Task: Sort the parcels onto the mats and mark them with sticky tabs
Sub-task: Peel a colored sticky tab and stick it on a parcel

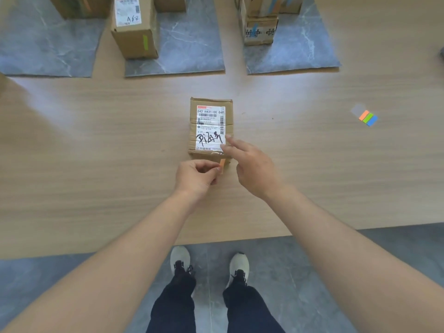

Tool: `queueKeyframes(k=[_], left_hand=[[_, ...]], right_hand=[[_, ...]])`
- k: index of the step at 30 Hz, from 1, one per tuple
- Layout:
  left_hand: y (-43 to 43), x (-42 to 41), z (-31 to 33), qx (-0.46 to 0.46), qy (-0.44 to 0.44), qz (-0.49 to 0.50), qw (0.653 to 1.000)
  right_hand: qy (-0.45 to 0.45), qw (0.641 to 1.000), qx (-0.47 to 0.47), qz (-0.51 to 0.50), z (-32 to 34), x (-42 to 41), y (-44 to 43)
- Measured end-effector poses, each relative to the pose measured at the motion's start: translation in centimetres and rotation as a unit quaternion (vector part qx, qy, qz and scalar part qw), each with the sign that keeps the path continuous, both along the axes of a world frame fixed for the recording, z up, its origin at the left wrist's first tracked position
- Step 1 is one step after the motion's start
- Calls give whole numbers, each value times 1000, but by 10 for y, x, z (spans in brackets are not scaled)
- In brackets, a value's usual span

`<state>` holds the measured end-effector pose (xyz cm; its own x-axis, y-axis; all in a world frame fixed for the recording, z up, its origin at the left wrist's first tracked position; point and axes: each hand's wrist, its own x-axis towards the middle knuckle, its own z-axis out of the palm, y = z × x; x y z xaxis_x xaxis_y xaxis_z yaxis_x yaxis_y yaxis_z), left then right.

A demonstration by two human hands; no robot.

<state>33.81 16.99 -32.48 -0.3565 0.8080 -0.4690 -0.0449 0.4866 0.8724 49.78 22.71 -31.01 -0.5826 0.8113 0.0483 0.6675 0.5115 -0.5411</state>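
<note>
A small cardboard parcel (211, 127) with a white shipping label and black scrawl lies on the wooden table, in the middle. My left hand (195, 177) pinches an orange sticky tab (222, 163) against the parcel's near face. My right hand (252, 168) hovers at the parcel's near right corner, its fingers relaxed and the index finger touching the label's edge. Three grey marble-look mats lie at the back: left mat (45, 46), middle mat (187, 44), right mat (300, 44).
A pad of orange, green and blue sticky tabs (367, 117) lies on the table to the right. A labelled box with a green tab (134, 27) stands on the middle mat's left edge, and a stack of boxes with blue tabs (260, 22) stands on the right mat. The table's near edge runs above my shoes.
</note>
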Motion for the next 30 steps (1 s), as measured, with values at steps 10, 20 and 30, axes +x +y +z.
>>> queueKeyframes(k=[10,20,30], left_hand=[[14,-18,-30,-4,10,-10,1000],[22,-22,-39,-17,-8,-10,1000],[8,-66,-29,-95,125,9,988]], right_hand=[[20,996,85,-35,-30,-22,4],[23,980,162,-111,-39,-41,2],[13,964,206,-168,-54,-56,-4]])
